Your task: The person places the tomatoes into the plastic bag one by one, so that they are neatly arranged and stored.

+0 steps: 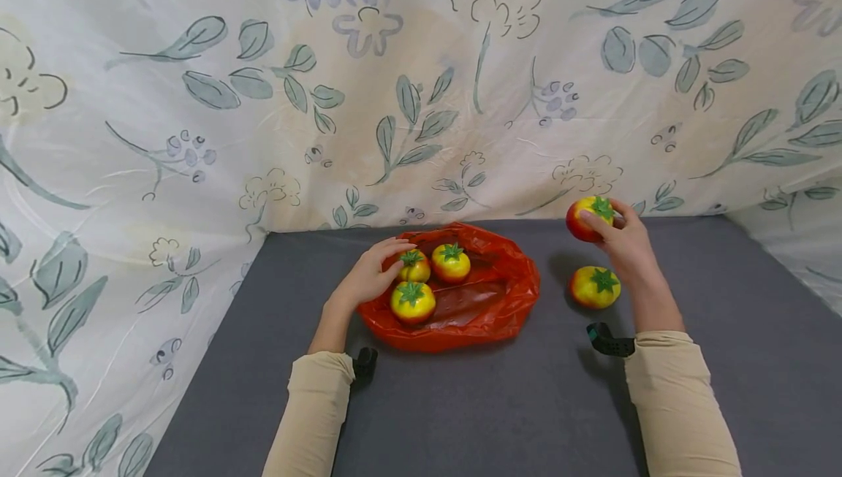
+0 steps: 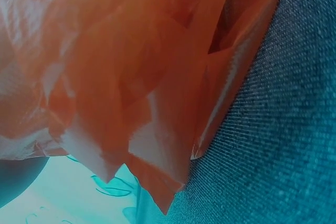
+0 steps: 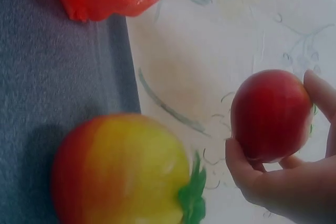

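Above the grey desk (image 1: 460, 404), my right hand (image 1: 625, 243) is clamping its grip on a tomato (image 1: 588, 218); my left hand (image 1: 368, 276), fingers relaxed, is resting on the red bag (image 1: 500, 302).

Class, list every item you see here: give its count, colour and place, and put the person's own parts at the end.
Tomatoes in the bag: three, yellow-red with green tops, lying inside the open bag.
Tomato on the table: one, yellow-red, right of the bag.
Held tomato: one, red-yellow, raised above the table on the right.
Plastic bag: one, red-orange, centre of the table.
Table cover: one, dark grey.
Floral cloth: cream with grey-green leaves, behind and at both sides.
Left hand: on the bag's left rim, fingers reaching a tomato.
Right hand: grips the held tomato.
Sleeves: two, beige.
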A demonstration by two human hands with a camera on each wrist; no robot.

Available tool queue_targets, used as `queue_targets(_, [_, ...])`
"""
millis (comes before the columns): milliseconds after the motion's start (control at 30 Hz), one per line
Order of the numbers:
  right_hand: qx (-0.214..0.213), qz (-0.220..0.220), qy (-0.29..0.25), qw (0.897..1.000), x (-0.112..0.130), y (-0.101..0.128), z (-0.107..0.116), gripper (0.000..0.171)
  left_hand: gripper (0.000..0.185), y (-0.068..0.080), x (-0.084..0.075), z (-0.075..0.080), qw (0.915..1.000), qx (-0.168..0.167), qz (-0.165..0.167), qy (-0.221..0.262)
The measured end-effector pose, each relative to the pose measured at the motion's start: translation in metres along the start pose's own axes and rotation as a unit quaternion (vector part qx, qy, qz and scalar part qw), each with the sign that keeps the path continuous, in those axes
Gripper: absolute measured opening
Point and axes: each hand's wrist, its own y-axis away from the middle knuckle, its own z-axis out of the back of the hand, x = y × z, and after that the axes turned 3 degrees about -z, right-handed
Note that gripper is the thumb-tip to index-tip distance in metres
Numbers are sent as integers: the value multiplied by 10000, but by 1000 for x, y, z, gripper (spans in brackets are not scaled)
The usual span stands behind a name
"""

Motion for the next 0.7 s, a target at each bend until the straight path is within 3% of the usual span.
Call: queue_targets(700, [828,609,692,9923,11,21,-38,92,37,-1,0,0,10000,2,-11,62])
